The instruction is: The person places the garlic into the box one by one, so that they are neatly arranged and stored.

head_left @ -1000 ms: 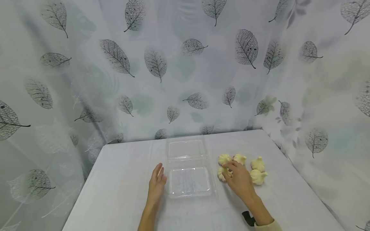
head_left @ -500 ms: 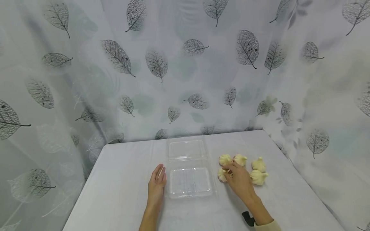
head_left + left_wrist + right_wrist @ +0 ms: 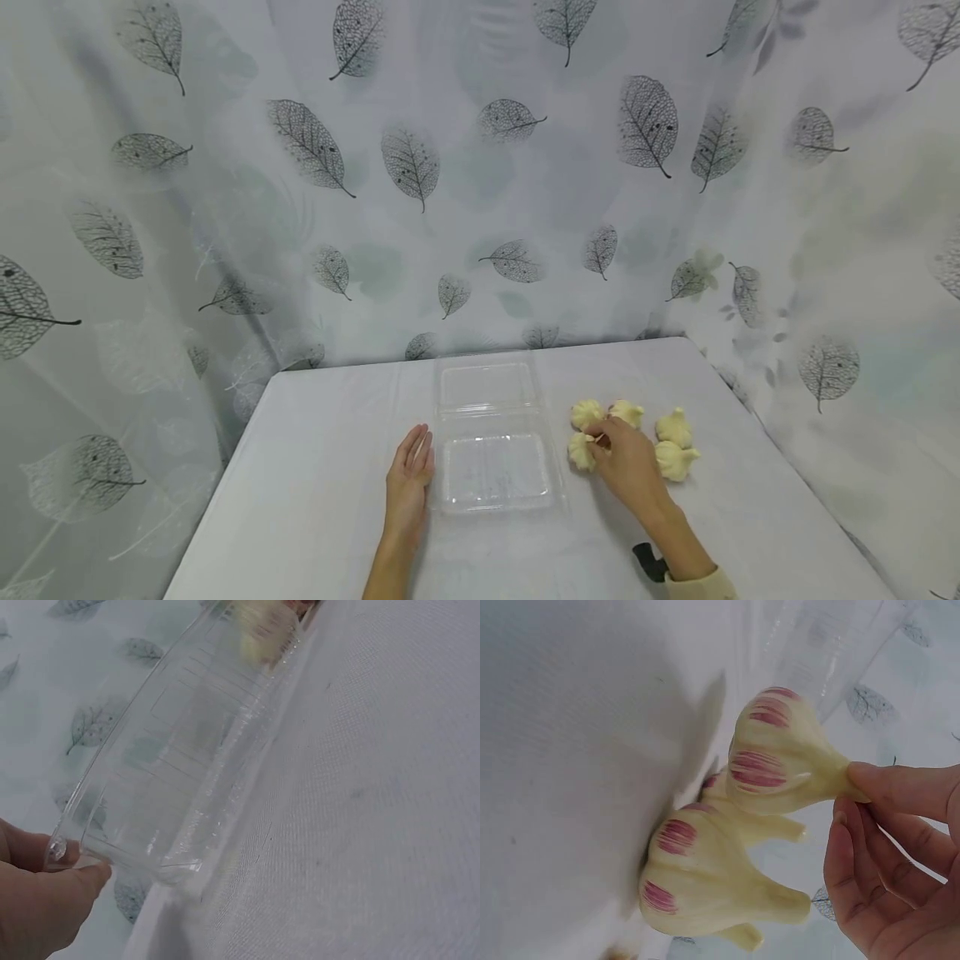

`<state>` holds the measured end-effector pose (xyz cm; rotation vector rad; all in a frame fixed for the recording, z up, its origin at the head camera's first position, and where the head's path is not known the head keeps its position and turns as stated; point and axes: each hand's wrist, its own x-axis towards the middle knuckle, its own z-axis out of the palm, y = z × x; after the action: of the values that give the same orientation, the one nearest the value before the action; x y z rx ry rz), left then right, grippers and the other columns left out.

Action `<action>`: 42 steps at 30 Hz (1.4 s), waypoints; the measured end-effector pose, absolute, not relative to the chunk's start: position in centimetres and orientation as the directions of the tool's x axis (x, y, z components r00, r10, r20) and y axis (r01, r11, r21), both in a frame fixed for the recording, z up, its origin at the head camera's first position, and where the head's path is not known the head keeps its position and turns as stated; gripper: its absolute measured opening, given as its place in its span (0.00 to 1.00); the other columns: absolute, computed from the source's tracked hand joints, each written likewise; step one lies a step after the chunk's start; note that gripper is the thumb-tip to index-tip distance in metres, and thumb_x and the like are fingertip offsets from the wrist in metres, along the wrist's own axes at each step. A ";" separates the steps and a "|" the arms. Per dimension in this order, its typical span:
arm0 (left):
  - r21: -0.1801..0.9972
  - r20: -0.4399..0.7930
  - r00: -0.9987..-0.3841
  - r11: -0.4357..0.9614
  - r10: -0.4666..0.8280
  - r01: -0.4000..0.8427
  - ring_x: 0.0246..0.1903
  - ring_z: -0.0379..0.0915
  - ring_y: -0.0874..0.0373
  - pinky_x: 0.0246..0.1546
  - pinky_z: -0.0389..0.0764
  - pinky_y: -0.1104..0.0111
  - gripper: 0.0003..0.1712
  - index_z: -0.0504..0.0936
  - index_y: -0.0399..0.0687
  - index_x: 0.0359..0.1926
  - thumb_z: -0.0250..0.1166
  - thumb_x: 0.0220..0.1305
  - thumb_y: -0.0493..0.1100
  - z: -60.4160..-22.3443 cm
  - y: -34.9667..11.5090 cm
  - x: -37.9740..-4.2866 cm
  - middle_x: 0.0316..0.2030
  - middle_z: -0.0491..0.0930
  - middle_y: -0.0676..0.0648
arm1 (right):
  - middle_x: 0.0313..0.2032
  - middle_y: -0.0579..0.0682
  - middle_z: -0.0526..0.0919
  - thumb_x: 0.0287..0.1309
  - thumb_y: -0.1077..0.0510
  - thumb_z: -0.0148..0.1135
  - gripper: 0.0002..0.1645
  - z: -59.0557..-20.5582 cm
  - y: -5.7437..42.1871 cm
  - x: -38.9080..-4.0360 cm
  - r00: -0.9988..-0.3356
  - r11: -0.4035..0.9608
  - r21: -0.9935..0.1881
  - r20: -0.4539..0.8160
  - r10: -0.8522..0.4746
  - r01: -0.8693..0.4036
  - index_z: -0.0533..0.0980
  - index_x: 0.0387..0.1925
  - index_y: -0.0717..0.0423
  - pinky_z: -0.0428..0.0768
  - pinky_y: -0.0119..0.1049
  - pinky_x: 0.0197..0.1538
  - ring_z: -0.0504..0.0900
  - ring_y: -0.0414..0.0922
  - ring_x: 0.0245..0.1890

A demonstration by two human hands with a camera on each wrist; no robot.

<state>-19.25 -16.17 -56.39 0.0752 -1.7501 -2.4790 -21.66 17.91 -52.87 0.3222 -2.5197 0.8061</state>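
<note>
In the head view, a clear plastic clamshell container [image 3: 495,472] lies opened out on the table, its lid toward the back. My left hand [image 3: 408,486] is at its left side; in the left wrist view, thumb and fingers pinch the rim of the container [image 3: 180,750]. To the right, my right hand [image 3: 628,469] holds a garlic bulb [image 3: 580,451]. The right wrist view shows thumb and fingertips pinching this garlic bulb [image 3: 780,757] by its stem, with purple streaks on its pale skin. Other garlic bulbs [image 3: 697,877] stand close behind it.
Beside the right hand are further garlic bulbs, one pair [image 3: 677,461] to its right and another pair [image 3: 587,414] beyond its fingers. A white cloth covers the table [image 3: 300,492]. Leaf-patterned curtains [image 3: 480,183] hang behind and at both sides.
The right hand's fingers have closed on the nearest left garlic bulb, which now shows more plainly beside them. The left hand has barely moved at the container's side.
</note>
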 end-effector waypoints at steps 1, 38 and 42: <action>0.942 0.020 -0.994 -0.332 -0.111 0.056 0.81 0.48 0.51 0.75 0.63 0.73 0.38 0.54 0.42 0.81 0.45 0.74 0.21 -56.4 -16.2 -19.2 0.81 0.52 0.43 | 0.34 0.48 0.85 0.48 0.70 0.79 0.14 -52.7 17.9 -21.6 -0.862 0.799 -0.487 0.500 -0.077 -0.353 0.86 0.36 0.57 0.85 0.42 0.34 0.85 0.44 0.32; 0.934 0.037 -0.991 -0.348 -0.132 0.081 0.80 0.49 0.50 0.77 0.61 0.66 0.37 0.55 0.40 0.80 0.45 0.74 0.21 -56.3 -16.1 -19.2 0.80 0.54 0.43 | 0.35 0.49 0.86 0.51 0.68 0.79 0.13 -48.0 16.8 -22.3 -0.752 0.749 -0.457 0.654 -0.082 -0.479 0.86 0.39 0.58 0.85 0.40 0.32 0.85 0.42 0.31; 0.932 0.038 -0.990 -0.353 -0.136 0.084 0.80 0.49 0.50 0.76 0.61 0.67 0.37 0.55 0.40 0.80 0.45 0.75 0.21 -56.3 -16.0 -19.3 0.80 0.53 0.43 | 0.35 0.48 0.86 0.51 0.68 0.79 0.13 -47.9 16.3 -22.4 -0.754 0.739 -0.464 0.651 -0.089 -0.488 0.86 0.39 0.58 0.87 0.39 0.32 0.85 0.41 0.31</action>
<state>-19.29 -16.00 -56.27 0.0690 -1.7027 -2.4788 -22.44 16.33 -47.86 0.4331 -2.3225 0.8499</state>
